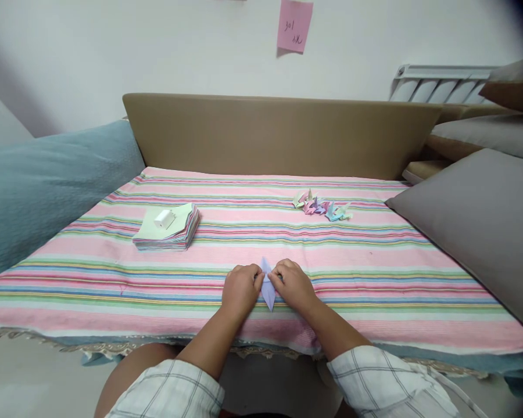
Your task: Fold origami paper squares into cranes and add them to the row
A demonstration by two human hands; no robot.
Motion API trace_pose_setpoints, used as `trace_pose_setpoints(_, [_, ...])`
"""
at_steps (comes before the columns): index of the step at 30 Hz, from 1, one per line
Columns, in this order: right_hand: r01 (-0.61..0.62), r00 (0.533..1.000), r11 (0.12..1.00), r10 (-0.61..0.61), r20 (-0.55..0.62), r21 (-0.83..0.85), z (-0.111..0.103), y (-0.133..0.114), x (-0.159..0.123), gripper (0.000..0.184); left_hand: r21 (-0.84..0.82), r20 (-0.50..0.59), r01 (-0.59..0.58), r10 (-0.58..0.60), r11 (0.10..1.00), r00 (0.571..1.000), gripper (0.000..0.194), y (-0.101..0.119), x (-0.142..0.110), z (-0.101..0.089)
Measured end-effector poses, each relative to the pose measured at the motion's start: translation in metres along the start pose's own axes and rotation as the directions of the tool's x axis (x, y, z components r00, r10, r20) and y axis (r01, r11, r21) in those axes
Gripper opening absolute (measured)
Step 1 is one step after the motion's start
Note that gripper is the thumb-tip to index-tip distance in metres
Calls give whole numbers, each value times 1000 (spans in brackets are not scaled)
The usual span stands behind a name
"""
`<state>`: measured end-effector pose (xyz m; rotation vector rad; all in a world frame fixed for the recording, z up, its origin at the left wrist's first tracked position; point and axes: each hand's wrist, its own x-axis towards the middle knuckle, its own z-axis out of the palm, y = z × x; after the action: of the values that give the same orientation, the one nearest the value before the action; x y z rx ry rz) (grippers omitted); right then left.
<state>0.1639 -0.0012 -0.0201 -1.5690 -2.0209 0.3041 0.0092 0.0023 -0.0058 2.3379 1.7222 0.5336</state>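
Note:
A lilac piece of folded origami paper (268, 293), long and pointed at both ends, lies on the striped cloth (244, 226) near the front edge. My left hand (242, 287) pinches its left side between thumb and curled fingers. Opposite, my right hand (294, 284) grips the right side the same way. Both hands rest low over the cloth, and the fingertips cover the middle of the paper. Beyond them to the right sits a cluster of several folded paper cranes (318, 206) in pink, purple, blue and green.
To the left stands a stack of coloured paper sheets (168, 232) with a small white block (164, 219) on top. A brown backrest (261, 136) runs along the back. Grey cushions (475, 215) border the right, a blue-covered armrest (61, 180) the left. A pink note (294, 26) hangs on the wall.

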Motion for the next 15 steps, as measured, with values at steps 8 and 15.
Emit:
trace_pose_setpoints(8, [-29, 999, 999, 28, -38, -25, 4, 0, 1, 16, -54, -17, 39, -40, 998, 999, 9, -1, 0, 2])
trace_pose_setpoints(15, [24, 997, 999, -21, -81, 31, 7, 2, -3, 7, -90, -46, 65, -70, 994, 997, 11, 0, 0, 2])
